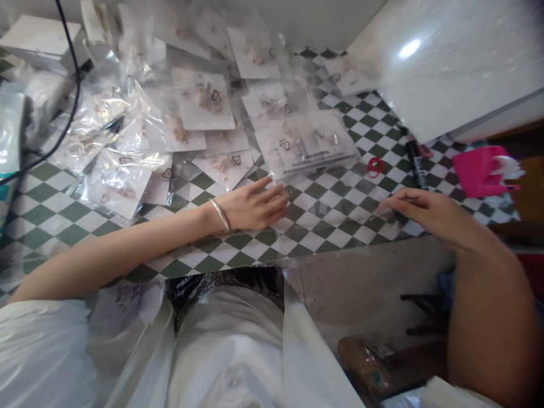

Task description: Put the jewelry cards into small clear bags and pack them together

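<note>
My left hand [257, 207], with a silver bangle at the wrist, rests on a clear plastic bag [323, 207] lying over the checkered cloth, its fingers bent together at the bag's left edge. At the right, my right hand [414, 205] pinches the same see-through bag near its other end. Just beyond the left fingers lies a printed clear bag [317, 161] with white cards inside. More bagged cards [206, 99] with small pinkish items are piled behind and to the left.
A red band [375, 166], a black marker [416, 164] and a pink holder [480, 170] lie to the right. A white box [42, 42] and a black cable [76, 73] are at the left. The checkered table's [238, 249] front edge runs before my body.
</note>
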The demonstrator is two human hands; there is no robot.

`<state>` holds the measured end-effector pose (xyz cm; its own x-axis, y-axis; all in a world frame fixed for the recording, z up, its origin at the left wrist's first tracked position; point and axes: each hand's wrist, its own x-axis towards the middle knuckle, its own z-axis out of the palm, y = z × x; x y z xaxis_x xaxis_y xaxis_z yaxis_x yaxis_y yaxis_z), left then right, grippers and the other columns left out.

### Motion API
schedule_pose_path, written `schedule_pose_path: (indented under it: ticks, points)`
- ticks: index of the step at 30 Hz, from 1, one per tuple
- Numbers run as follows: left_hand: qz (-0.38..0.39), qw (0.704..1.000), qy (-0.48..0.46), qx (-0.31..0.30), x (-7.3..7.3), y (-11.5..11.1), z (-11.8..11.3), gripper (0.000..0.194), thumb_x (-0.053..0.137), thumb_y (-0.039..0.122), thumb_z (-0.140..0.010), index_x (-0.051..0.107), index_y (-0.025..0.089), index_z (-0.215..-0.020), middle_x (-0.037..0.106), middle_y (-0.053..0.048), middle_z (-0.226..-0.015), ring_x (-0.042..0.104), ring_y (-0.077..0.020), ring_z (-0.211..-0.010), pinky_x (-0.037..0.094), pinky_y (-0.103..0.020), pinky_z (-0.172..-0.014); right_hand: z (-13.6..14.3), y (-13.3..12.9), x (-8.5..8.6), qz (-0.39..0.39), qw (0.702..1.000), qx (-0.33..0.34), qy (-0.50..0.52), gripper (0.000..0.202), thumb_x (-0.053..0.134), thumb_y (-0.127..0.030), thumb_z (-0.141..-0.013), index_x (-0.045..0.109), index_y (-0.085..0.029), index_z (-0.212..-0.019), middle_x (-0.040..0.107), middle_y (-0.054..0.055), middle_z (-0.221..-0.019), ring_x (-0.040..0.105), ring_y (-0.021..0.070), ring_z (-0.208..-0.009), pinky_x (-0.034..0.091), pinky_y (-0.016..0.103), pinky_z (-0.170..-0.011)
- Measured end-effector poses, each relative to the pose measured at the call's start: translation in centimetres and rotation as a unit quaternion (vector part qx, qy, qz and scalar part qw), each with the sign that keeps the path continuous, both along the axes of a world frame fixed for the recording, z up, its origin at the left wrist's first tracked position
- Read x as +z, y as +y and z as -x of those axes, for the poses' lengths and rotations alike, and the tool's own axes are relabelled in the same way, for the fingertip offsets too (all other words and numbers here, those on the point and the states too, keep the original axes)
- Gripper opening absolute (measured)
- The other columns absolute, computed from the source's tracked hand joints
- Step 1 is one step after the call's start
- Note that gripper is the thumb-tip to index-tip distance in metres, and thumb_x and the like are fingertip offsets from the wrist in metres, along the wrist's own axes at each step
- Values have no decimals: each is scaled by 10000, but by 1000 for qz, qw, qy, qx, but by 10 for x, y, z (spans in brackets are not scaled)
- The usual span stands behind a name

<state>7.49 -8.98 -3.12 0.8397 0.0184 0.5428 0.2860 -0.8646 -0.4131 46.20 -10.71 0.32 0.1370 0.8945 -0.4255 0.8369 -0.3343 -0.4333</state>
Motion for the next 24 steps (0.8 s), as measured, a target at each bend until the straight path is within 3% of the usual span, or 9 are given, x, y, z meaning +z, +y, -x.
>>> schedule_pose_path:
  ticks: [3,9,14,16,20,24]
  points:
    - [-17,1000,-3,-16,-1,1,-4,229,480,147,-997,692,129,-912,737,-47,-968,695,-174,-906,551,-308,-827,7,-1,-1,9,999,-20,37,408,547,-580,-695,541,-204,-853,663,77,-849,624,185,-798,511,322,-743]
    - [19,999,-30,-30,0,1,-3,195,492,133,-990,667,90,-916,716,-47,-911,673,-135,-778,555,-251,-723,20,-2,1,38,989,-95,110,539,702,-427,-598,515,-241,-1069,656,29,-766,625,147,-725,469,221,-603]
    - [69,997,-28,-24,4,0,3,176,474,103,-985,646,81,-952,699,-52,-898,652,-124,-724,544,-243,-677,12,-3,7,15,984,-49,170,705,742,-465,-586,483,-252,-1207,610,-4,-654,573,135,-561,455,231,-521]
    - [71,997,-13,-20,4,-3,6,155,507,128,-982,630,83,-1065,701,-70,-963,674,-147,-815,556,-270,-752,7,-5,8,13,981,-41,192,785,758,-503,-587,460,-254,-1269,605,-5,-653,558,136,-532,413,222,-463]
    - [60,998,33,-7,3,-10,7,370,588,126,-948,537,152,-1313,684,-88,-1145,669,-193,-1022,536,-350,-908,-4,-10,6,45,976,-34,208,717,744,-555,-639,528,-217,-1233,576,-9,-617,457,87,-440,331,206,-420]
    - [41,997,15,-65,6,-16,0,212,584,163,-963,637,176,-1167,706,-42,-1061,669,-144,-917,529,-293,-844,-13,-15,-2,56,974,-29,220,635,739,-534,-663,581,-200,-1179,567,-11,-623,402,55,-433,285,193,-418]
